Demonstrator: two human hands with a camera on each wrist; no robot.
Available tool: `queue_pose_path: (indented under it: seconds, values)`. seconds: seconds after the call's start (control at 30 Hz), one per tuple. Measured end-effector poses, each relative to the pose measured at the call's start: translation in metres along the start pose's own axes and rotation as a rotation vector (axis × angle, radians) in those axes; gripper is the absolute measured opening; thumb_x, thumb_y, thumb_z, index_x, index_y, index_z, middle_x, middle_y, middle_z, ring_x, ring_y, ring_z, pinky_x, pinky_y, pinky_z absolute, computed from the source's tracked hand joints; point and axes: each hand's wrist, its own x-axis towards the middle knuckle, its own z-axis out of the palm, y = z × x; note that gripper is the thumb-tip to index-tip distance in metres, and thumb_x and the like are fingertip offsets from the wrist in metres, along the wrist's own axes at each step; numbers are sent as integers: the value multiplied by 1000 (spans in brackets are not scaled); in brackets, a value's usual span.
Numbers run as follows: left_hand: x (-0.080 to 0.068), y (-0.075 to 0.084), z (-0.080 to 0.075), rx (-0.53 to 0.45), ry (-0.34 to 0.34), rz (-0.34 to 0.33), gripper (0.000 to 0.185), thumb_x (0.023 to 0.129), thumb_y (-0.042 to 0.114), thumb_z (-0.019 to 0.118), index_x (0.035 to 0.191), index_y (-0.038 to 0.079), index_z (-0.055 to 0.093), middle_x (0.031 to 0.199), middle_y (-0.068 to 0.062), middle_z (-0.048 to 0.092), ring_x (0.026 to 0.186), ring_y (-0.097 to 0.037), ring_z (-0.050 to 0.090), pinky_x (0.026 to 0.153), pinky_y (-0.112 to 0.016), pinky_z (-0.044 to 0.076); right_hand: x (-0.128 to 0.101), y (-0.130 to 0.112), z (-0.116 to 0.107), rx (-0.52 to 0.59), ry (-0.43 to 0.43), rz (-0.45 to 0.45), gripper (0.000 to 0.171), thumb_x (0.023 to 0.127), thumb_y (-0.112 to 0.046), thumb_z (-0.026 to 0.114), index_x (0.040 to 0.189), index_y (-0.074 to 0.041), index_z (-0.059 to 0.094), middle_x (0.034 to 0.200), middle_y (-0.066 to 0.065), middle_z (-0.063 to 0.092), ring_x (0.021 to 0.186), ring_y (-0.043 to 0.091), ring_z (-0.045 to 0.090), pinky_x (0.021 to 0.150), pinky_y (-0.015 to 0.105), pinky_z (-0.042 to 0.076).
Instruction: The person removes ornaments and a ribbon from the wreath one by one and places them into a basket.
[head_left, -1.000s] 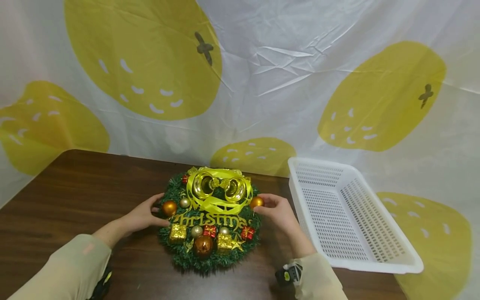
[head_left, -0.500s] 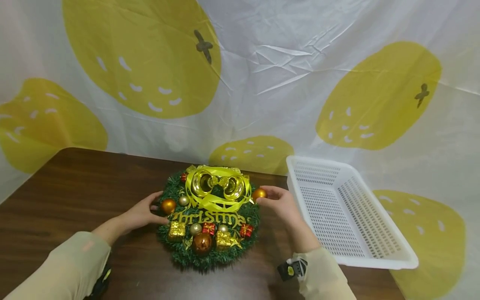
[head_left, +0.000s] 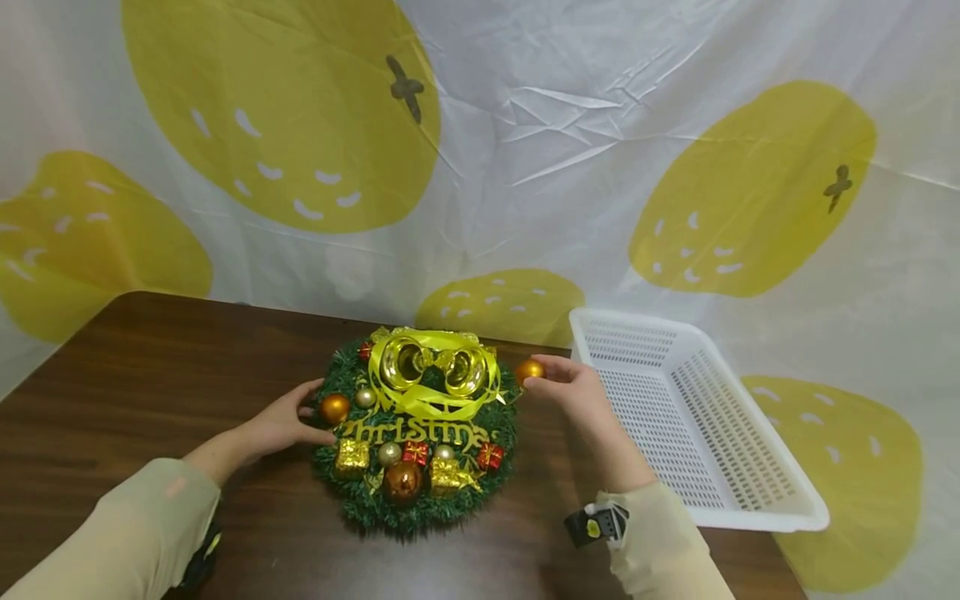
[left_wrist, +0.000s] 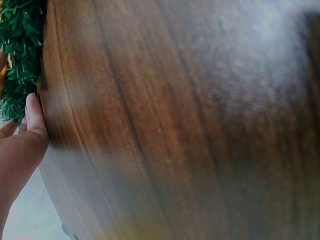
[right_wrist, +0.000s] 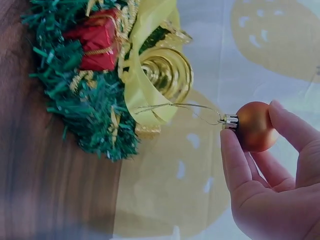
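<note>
A green Christmas wreath (head_left: 408, 512) lies on the table, bearing gold bells (head_left: 405, 364), yellow ribbon, small gift boxes and several baubles. My left hand (head_left: 277, 427) holds its left edge, thumb and fingers spread around the side; the left wrist view shows fingers (left_wrist: 34, 115) against the green tinsel. Between thumb and fingertips, my right hand (head_left: 577, 390) pinches an orange bauble (right_wrist: 256, 127), just off the wreath's right side. A thin gold string (right_wrist: 185, 105) runs from the bauble's silver cap toward the yellow ribbon. Where the string ends is hidden.
To the right, partly behind my right forearm, a white perforated plastic basket (head_left: 660, 321) stands on the brown wooden table (head_left: 187, 375). A white cloth (head_left: 525, 208) with yellow fruit prints hangs behind the table's back edge.
My right hand has drawn the orange bauble up and to the right, away from the wreath. The left hand keeps its place on the wreath's edge. The view has shifted slightly.
</note>
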Motion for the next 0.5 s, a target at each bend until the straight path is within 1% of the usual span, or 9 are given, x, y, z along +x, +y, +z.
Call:
queue_pose_path:
  seconds: [0.07, 0.17, 0.27, 0.33, 0.47, 0.5]
  values:
    - [0, 0, 0, -5, -3, 0, 106, 80, 28, 75, 149, -2, 2, 150, -34, 5, 131, -53, 25, 97, -59, 38, -1, -2, -5, 22, 3, -6, 47, 83, -10, 67, 126, 3, 56, 118, 23, 63, 85, 3, 61, 77, 16, 48]
    - [1, -1, 0, -4, -2, -2, 106, 79, 29, 75, 149, -2, 2, 151, -33, 6, 131, -52, 25, 97, -59, 38, -3, -6, -14, 55, -4, -9, 47, 84, -8, 65, 128, 6, 54, 115, 22, 64, 79, -1, 61, 75, 16, 50]
    - [1, -1, 0, 2, 2, -2, 106, 79, 29, 75, 150, -1, 2, 151, -33, 7, 131, -52, 25, 97, -59, 38, -2, -7, -23, 79, -11, -3, 48, 85, -7, 64, 129, 8, 51, 108, 13, 67, 79, -4, 61, 75, 15, 50]
    - [1, -2, 0, 5, 3, 2, 106, 79, 30, 75, 149, -2, 2, 150, -33, 7, 131, -52, 26, 97, -59, 38, -1, -8, -29, 104, -16, -3, 49, 86, -6, 63, 130, 10, 49, 102, 4, 66, 79, -4, 61, 76, 15, 51]
    - [1, -2, 0, 5, 6, 8, 106, 79, 30, 75, 150, -1, 3, 150, -33, 8, 130, -52, 27, 97, -59, 38, 1, -7, -43, 178, -21, -36, 54, 85, -8, 66, 130, 14, 46, 95, -6, 65, 81, -2, 64, 78, 17, 53]
    - [1, -3, 0, 10, 7, 11, 106, 79, 30, 75, 149, -2, 3, 150, -33, 9, 130, -52, 28, 97, -59, 39, 7, 2, -49, 243, -49, -73, 54, 83, -10, 69, 128, 12, 49, 95, -5, 66, 82, 1, 65, 78, 19, 54]
